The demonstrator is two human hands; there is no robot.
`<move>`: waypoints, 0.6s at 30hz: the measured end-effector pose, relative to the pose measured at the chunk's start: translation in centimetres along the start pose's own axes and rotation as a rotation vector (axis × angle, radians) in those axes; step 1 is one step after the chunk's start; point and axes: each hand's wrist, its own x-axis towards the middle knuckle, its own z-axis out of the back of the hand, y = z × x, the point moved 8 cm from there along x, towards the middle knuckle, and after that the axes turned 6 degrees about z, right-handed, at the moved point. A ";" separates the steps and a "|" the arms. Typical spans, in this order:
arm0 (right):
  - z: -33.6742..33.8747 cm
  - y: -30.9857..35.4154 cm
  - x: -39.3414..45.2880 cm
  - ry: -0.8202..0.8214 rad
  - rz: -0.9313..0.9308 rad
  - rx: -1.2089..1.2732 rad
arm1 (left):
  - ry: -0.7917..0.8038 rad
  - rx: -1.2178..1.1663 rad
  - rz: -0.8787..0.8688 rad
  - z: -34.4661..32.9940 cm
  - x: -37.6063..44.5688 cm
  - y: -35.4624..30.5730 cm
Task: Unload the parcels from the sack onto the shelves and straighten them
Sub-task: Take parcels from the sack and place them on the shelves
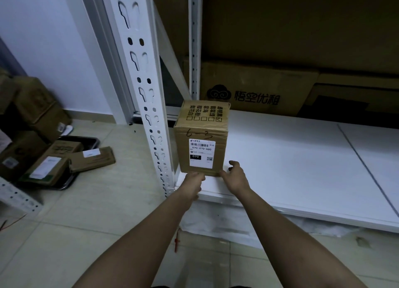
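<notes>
Two hands meet the near bottom edge of one cardboard parcel. The left hand has its fingers together and extended forward, tips touching the box's lower left corner; whether they reach under it cannot be told. The right hand has its fingers loosely spread, the thumb at the box's lower right corner and the other fingers lying just beside the right face, lightly bent, gripping nothing.

The parcel stands upright at the front left corner of the low white shelf board, right against the perforated white upright of the rack. A white shipping label with a barcode faces the camera, a handwritten mark sits above it, and printed characters with small check boxes run across the top flap.

Behind, at the back of the shelf, large flat cartons lean against the rear, one printed with a cloud logo. To the left, on the tiled floor, several more small boxes lie in a heap on and around a dark tray, beside the pale wall.
</notes>
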 end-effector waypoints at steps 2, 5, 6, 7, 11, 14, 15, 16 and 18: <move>1.4 0.6 -1.5 0.031 -0.025 -0.070 | -0.013 -0.001 0.036 0.2 -1.4 -0.6; 4.4 2.5 -4.9 0.105 -0.075 -0.100 | -0.022 0.025 0.070 0.1 -5.7 -2.7; 5.6 3.7 -6.0 0.121 -0.086 -0.097 | -0.019 0.041 0.068 0.1 -7.5 -3.9; 6.9 5.0 -7.1 0.131 -0.095 -0.092 | -0.013 0.064 0.057 0.0 -9.2 -5.2; 12.3 11.0 -11.8 0.165 -0.131 -0.070 | 0.008 0.183 0.018 -0.5 -16.7 -10.8; 16.5 15.8 -15.9 0.173 -0.152 -0.044 | 0.024 0.363 -0.040 -0.9 -22.7 -14.9; 18.2 17.4 -17.4 0.170 -0.155 -0.042 | 0.032 0.413 -0.056 -1.0 -24.7 -16.2; 19.9 18.9 -18.9 0.168 -0.161 -0.047 | 0.038 0.450 -0.056 -1.1 -26.8 -17.4; 23.2 21.6 -22.4 0.156 -0.181 -0.047 | 0.050 0.529 -0.058 -1.4 -31.1 -19.8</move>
